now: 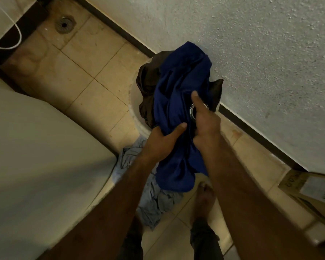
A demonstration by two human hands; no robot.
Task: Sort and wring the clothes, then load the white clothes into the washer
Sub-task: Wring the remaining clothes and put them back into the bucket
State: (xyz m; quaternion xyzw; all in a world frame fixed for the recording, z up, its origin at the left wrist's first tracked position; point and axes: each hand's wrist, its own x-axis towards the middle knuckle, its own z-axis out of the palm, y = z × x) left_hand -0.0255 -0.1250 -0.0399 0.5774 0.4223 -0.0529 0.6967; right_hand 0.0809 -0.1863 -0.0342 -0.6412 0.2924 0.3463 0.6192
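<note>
Two hands work one garment in the head view: the left hand (162, 142) and the right hand (204, 122) both grip a dark blue garment (178, 102) at the centre of the frame. The left fingers (177, 128) are curled tight round a bunched fold of the blue cloth. The right hand clamps the cloth just beside it, with one finger stretched out along the fabric and a small shiny metal thing (192, 110) beside it; what that is I cannot tell.

The step in hand looks like the wringing of a coloured piece, the two grips set close together for a twist. The lower end of the blue garment hangs free toward the tiled floor (94, 59).

Counted: one blue garment in the hands; one dark brown garment (148, 85) heaped under and behind it on a pale rounded surface (134, 102) by the wall; one light blue-grey garment (152, 201) crumpled on the floor at lower centre, near the bare foot (203, 197). One floor drain (64, 24) sits at upper left. One cardboard box (311, 192) is at the right edge. One large white body, likely the washer (36, 156), fills the left of the frame.

No plainly white clothing shows. The next move probably calls for counter-twisting the hands, then laying the blue piece with the coloured ones, apart from anything white.
</note>
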